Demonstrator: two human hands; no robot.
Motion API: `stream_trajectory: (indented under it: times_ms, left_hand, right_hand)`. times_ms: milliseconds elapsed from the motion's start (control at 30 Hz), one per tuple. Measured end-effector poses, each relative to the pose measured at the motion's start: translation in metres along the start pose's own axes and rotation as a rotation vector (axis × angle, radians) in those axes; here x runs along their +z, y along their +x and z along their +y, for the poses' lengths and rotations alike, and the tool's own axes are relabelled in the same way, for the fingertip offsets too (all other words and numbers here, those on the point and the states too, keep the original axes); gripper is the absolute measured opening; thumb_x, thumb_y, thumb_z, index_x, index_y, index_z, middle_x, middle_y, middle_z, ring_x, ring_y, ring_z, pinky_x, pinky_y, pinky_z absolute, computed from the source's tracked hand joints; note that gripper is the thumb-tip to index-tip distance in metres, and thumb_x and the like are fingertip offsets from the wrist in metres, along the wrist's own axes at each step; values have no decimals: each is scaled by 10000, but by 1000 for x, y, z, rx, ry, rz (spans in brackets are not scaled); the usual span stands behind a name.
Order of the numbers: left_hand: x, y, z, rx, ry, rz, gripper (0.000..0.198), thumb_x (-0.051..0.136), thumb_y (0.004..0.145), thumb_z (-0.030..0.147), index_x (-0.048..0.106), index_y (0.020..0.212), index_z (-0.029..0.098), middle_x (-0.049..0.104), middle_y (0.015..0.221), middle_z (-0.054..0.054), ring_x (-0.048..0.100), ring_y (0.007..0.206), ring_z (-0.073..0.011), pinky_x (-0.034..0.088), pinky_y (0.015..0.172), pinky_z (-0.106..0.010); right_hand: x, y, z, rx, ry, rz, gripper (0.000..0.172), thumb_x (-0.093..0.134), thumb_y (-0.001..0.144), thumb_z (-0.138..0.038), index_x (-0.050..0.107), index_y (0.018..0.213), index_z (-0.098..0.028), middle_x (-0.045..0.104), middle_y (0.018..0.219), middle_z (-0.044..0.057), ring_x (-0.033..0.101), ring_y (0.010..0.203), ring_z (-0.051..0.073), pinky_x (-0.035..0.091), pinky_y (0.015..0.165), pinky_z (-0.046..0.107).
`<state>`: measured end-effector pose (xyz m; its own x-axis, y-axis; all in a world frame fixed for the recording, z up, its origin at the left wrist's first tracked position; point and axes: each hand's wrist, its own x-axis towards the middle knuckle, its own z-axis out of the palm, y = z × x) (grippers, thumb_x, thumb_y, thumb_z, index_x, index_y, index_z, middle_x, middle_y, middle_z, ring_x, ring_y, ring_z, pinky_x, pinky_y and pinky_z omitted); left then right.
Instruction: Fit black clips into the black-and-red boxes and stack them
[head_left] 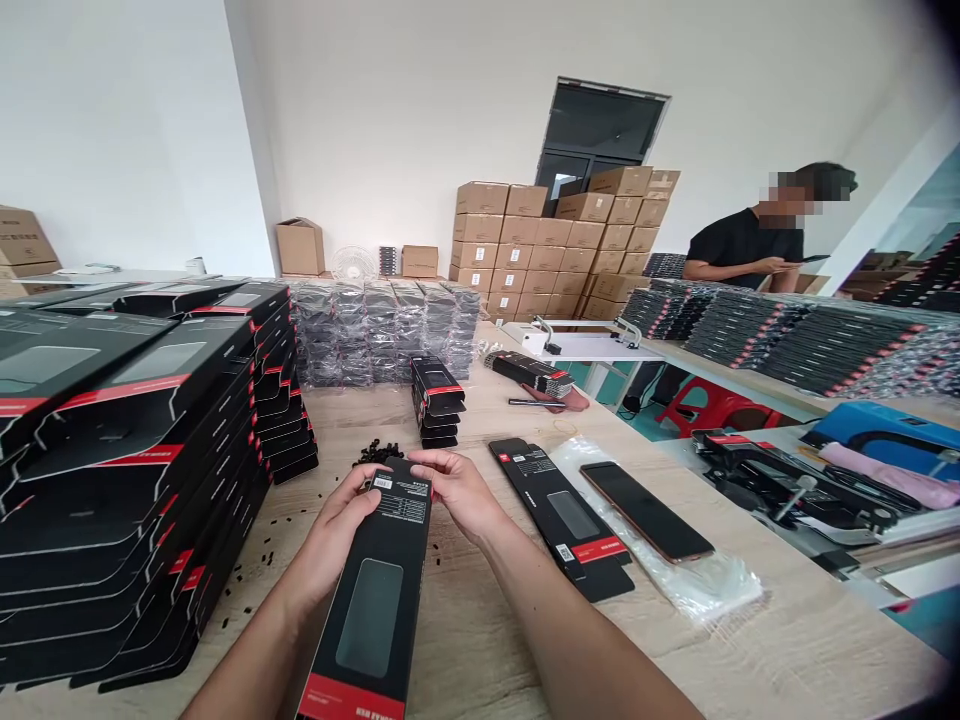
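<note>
A: L hand [337, 530]?
B: Closed on the black box [373, 600], gripping its left edge near the far end.
A: R hand [459, 490]?
B: Same box, fingers pinched narrow on the far right corner, by the white label.
A: Where's the box?
B: Front centre, over the table [465, 640], long axis pointing away from the cam, window side up, red band at the near end.
A: Nearby?
B: Pile of small black bits [379, 452] just beyond the hands. Flat sleeves [562, 515] to the right, then a phone [645, 510] lying on a clear bag [697, 585]. Tall box stacks [127, 450] on the left, short stack [437, 400] in the middle.
A: Bkgd?
B: Cartons [562, 240] by the wall; person in black shirt [742, 250] far right, well apart.
</note>
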<state>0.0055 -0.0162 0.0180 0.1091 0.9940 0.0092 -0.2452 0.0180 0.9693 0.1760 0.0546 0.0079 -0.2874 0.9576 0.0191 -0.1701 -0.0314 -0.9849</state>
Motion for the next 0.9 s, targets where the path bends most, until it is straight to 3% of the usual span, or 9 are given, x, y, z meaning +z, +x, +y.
stream_trajectory:
  times_ms: [233, 367, 500, 700, 900]
  left_hand:
    - [0, -3, -1, 15, 47, -58, 286, 533, 823, 318, 572, 1082, 201, 620, 895, -15, 546, 757, -150, 417, 669, -233]
    - [0, -3, -2, 48, 116, -130, 292, 519, 838, 308, 572, 1107, 208, 628, 954, -22, 547, 802, -161, 412, 697, -244]
    - [-1, -3, -6, 68, 179, -154, 329, 512, 847, 320, 554, 1158, 220, 630, 1013, -35, 558, 859, -180, 418, 737, -264]
    - [-2, -2, -12, 31, 143, -109, 515, 519, 853, 339, 375, 1344, 281, 630, 987, -31, 569, 815, -169, 429, 707, -272]
    - [-1, -1, -10, 70, 42, -71, 498, 565, 814, 385, 465, 1284, 256, 639, 898, -19, 571, 759, -165, 436, 672, -260]
  right_hand:
    - [-3, 0, -4, -22, 11, -45, 257, 818, 575, -351, 713, 735, -179, 685, 700, 2, 575, 637, 137, 437, 624, 265]
    - [-4, -3, -7, 165, 174, -71, 306, 782, 636, -444, 664, 681, -165, 629, 605, -18, 541, 551, 110, 417, 578, 251]
    - [-2, -7, -9, 315, 232, -128, 317, 807, 613, -414, 655, 738, -165, 649, 666, -12, 570, 599, 121, 424, 610, 258]
    - [1, -11, -14, 192, 123, -107, 324, 854, 532, -351, 638, 667, -151, 614, 593, -28, 519, 551, 102, 364, 574, 239]
    - [8, -14, -20, 147, 111, -134, 336, 758, 660, -477, 703, 741, -156, 674, 709, 29, 579, 662, 150, 414, 653, 271]
